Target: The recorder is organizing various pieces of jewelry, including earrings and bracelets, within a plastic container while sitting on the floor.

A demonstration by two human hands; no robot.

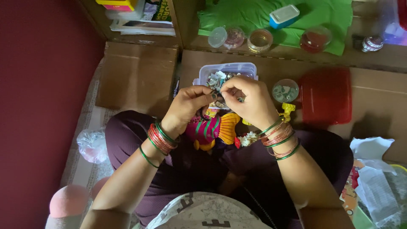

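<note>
lap: colourful doll lying across it | left hand, right hand: fingertips pinching together on a small trinket over doll's head | clear box sitting just beyond

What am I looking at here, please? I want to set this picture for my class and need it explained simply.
There is one view, from a camera worn on a person's head, looking down at their lap. The left hand and right hand, both wrists wearing red and green bangles, pinch something too small to identify above a colourful decorated figure. Beyond, on cardboard, stand a clear box of small trinkets, a red container and small round jars.
</note>
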